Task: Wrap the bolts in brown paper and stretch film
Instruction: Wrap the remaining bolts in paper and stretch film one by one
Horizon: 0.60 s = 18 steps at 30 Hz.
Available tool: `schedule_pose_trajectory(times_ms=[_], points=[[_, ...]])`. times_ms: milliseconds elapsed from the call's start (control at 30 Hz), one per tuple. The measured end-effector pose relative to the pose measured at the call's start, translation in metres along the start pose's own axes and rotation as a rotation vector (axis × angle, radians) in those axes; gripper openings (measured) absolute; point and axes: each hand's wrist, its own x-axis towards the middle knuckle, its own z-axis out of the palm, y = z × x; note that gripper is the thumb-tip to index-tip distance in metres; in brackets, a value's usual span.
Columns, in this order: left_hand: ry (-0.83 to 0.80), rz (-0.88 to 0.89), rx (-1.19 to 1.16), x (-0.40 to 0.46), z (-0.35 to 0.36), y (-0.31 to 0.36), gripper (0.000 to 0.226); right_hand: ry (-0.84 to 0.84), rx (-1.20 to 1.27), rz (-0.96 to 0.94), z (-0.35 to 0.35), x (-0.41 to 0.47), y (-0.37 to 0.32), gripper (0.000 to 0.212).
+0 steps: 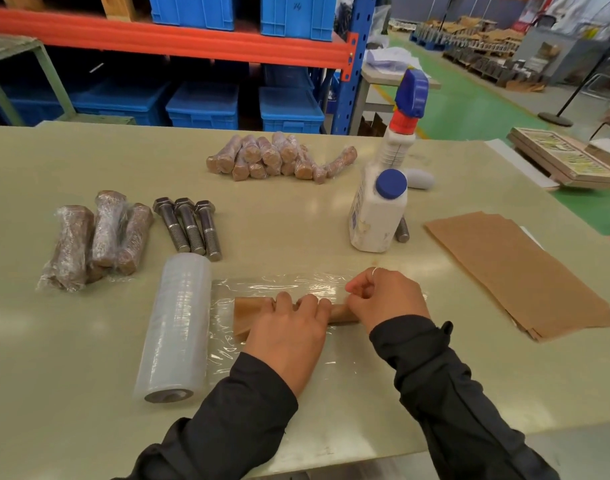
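1. Paper-wrapped bolt (pixel 251 311) lies on a pulled-out sheet of stretch film (pixel 296 285) near the front of our table (pixel 296 216), just right of the film roll (pixel 177 329).
2. Our left hand (pixel 289 336) presses down on it, fingers curled over its top.
3. Our right hand (pixel 386 297) pinches its right end, fingers bent tight.
4. Three bare bolts (pixel 189 226) lie behind the roll; brown paper sheets (pixel 518 271) sit at right.

- The blue plastic crate (pixel 296 15) on the orange shelf rack bears a handwritten "74".
- The print on the white plastic bottle (pixel 376 216) is too blurred to read.
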Motion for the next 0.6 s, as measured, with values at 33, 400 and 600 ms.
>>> schedule_pose_trajectory(times_ms=[33,400,600], points=[[-0.006,-0.013,-0.014,0.0,-0.001,0.0,0.037,-0.018,0.032,-0.015,0.001,-0.004,0.004,0.012],[-0.093,-0.113,-0.23,0.001,-0.007,-0.004,0.045,-0.034,-0.176,-0.143,0.008,-0.012,0.012,0.019],[-0.117,-0.332,-0.286,-0.02,-0.022,-0.018,0.031,-0.175,-0.343,-0.159,0.005,0.003,0.003,0.019]])
